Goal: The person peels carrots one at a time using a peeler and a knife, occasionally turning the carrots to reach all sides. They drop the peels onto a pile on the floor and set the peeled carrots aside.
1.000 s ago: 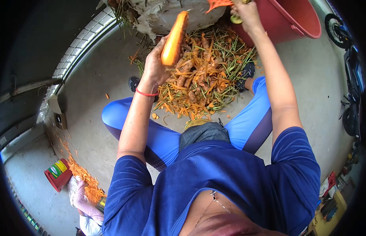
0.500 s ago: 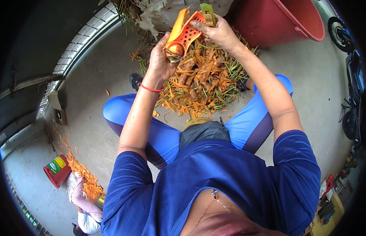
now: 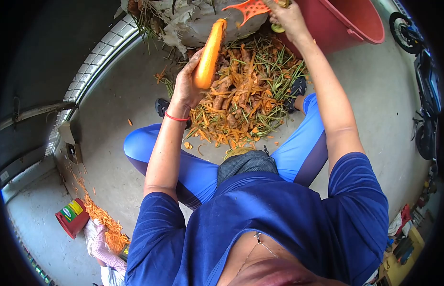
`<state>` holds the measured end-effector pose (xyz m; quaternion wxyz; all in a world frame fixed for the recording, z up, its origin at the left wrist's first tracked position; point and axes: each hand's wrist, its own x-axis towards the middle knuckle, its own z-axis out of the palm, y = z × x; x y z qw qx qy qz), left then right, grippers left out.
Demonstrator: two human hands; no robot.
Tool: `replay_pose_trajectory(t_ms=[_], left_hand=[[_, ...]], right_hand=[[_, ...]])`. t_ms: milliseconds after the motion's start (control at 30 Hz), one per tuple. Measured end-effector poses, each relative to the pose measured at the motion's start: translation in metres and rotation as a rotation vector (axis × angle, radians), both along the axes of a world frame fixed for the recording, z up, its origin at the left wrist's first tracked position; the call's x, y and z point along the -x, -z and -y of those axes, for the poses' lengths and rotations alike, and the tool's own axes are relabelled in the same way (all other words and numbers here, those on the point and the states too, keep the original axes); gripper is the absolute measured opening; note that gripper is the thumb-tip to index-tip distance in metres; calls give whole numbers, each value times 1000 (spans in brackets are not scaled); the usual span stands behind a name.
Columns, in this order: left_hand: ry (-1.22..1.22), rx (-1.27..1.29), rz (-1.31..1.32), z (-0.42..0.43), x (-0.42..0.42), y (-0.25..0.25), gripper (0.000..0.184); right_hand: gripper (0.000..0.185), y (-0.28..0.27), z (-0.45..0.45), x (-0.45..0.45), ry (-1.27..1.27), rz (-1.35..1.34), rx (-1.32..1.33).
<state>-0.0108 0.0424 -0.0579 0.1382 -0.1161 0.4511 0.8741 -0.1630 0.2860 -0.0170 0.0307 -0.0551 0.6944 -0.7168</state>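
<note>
My left hand [image 3: 189, 82] is closed around the lower part of a long carrot [image 3: 211, 55]. The carrot points upward, its surface bright orange with a dark unpeeled strip along its right edge. Up and to the right, my right hand [image 3: 289, 20] grips an orange plastic peeler [image 3: 251, 9] with holes through its body. Peeler and carrot are apart, with a gap between them. Below both hands lies a heap of carrot peelings [image 3: 240, 125], mixed with green stalks and several brownish unpeeled carrots [image 3: 223, 89].
A large red tub [image 3: 336, 28] stands beside my right hand. Behind the heap is a whitish torn sack [image 3: 198, 24]. At lower left, another person's patterned sleeve [image 3: 107, 250] is near orange shreds [image 3: 106, 224] and a tipped red bucket [image 3: 71, 219]. A motorcycle [image 3: 426, 95] stands at right.
My right hand has drawn the peeler off the carrot, up and to the right. The carrot now stands more upright in my left hand, its lower end no longer dark.
</note>
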Motion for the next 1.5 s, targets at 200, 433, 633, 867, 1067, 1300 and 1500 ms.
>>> replay_pose_trajectory(t_ms=[200, 433, 633, 867, 1067, 1300, 1500], left_hand=[[74, 174, -105, -2, -1, -5, 49], [49, 28, -69, 3, -7, -3, 46], [-37, -320, 35, 17, 12, 16, 44], [-162, -277, 102, 4, 11, 1, 44], [-169, -360, 139, -3, 11, 3, 39], [-1, -308, 86, 5, 4, 10, 36], [-18, -312, 92, 3, 4, 5, 41]], right_hand=[[29, 1, 15, -14, -98, 72, -25], [21, 24, -28, 30, 221, 51, -150], [37, 28, 35, -35, -200, 32, -25], [29, 25, 62, -71, -456, 10, 21], [27, 22, 62, -71, -333, -114, -67], [23, 17, 18, -5, -120, 87, -64], [27, 6, -9, 10, 156, 19, -153]])
